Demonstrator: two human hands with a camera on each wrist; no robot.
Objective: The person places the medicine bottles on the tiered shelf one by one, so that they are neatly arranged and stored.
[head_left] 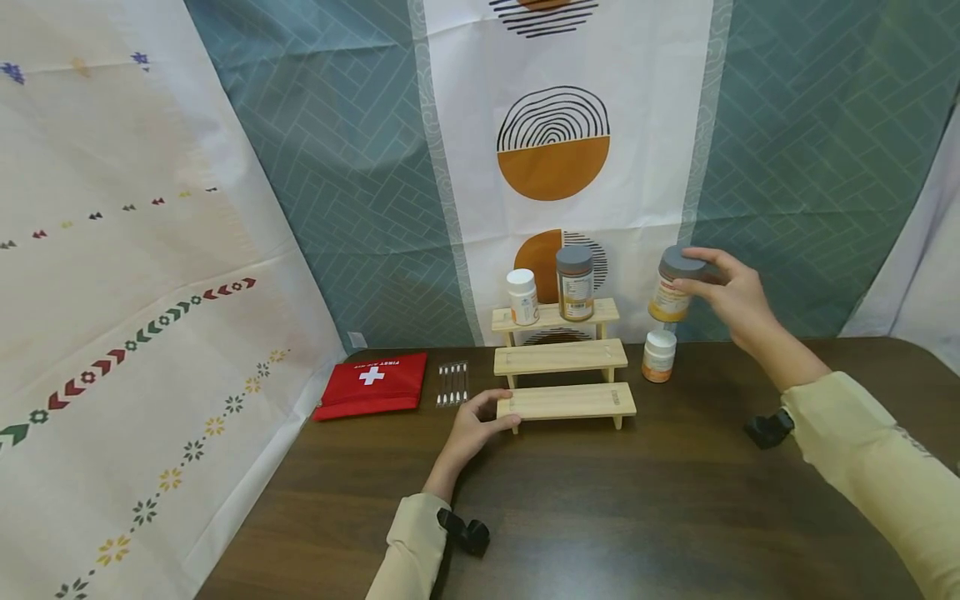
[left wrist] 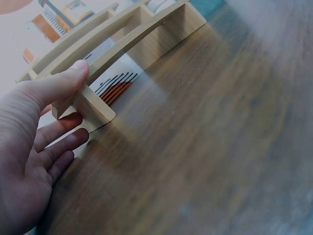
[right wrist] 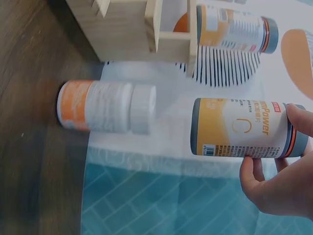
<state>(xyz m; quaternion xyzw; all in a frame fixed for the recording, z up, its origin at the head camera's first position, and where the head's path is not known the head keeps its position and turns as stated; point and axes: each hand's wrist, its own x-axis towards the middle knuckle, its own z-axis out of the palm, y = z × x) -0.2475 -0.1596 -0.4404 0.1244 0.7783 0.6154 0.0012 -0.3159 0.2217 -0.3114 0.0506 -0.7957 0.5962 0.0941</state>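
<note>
My right hand point(head_left: 738, 296) pinches a grey-capped supplement bottle point(head_left: 670, 292) near its lid, lifted above the table. In the right wrist view this bottle point(right wrist: 239, 128) shows a yellow and white label. Below it on the table stands a white bottle with an orange label point(head_left: 658, 357). The left hand point(head_left: 474, 425) grips the left end of the lowest step of a wooden three-tier stand point(head_left: 566, 402), thumb on the near side. On the stand's top step are a small white bottle point(head_left: 522, 297) and a second grey-capped bottle point(head_left: 576, 283).
Left of the stand lie a pack of cotton swabs point(head_left: 452, 384) and a red first aid pouch point(head_left: 375, 385). A patterned cloth point(head_left: 360, 167) hangs behind the dark wooden table point(head_left: 600, 508), and a white embroidered cloth point(head_left: 150, 333) hangs at the left.
</note>
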